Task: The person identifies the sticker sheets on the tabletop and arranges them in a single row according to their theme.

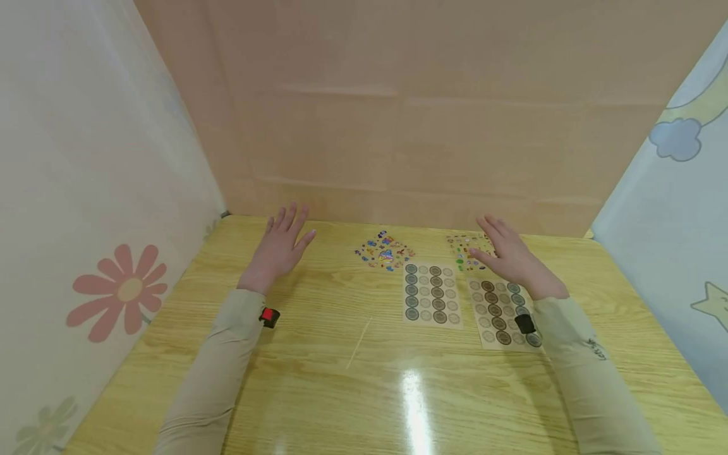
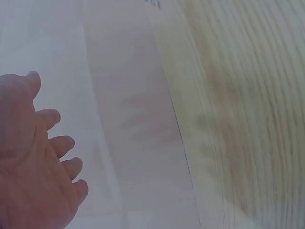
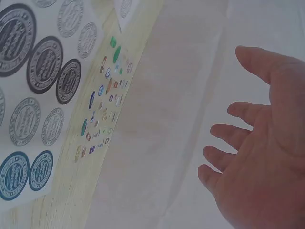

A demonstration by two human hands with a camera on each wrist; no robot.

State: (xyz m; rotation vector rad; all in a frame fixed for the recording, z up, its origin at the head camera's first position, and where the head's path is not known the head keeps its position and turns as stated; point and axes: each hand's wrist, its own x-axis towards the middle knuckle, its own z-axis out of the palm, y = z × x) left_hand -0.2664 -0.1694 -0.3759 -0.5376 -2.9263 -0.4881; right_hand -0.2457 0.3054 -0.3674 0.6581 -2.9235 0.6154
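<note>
My left hand (image 1: 279, 249) hovers over the left part of the table with its fingers spread and nothing in it. In the left wrist view the same hand (image 2: 38, 157) shows its palm side, and its faint shadow falls on the wood. My right hand (image 1: 509, 256) is held above the right side, fingers extended and holding nothing. Beneath it lies a clear sheet of small colourful stickers (image 1: 459, 260), partly covered by the hand. Closer to me, a sheet of round seal stickers (image 1: 495, 313) lies under the right wrist. A second seal sticker sheet (image 1: 432, 296) lies to its left.
Another clear sheet of colourful butterfly-like stickers (image 1: 387, 251) lies near the back middle of the wooden table (image 1: 318, 392). A thin pale strip (image 1: 359, 343) rests left of the seal sheets. Behind the table rises a pinkish-brown covering (image 1: 398, 139); patterned walls flank both sides.
</note>
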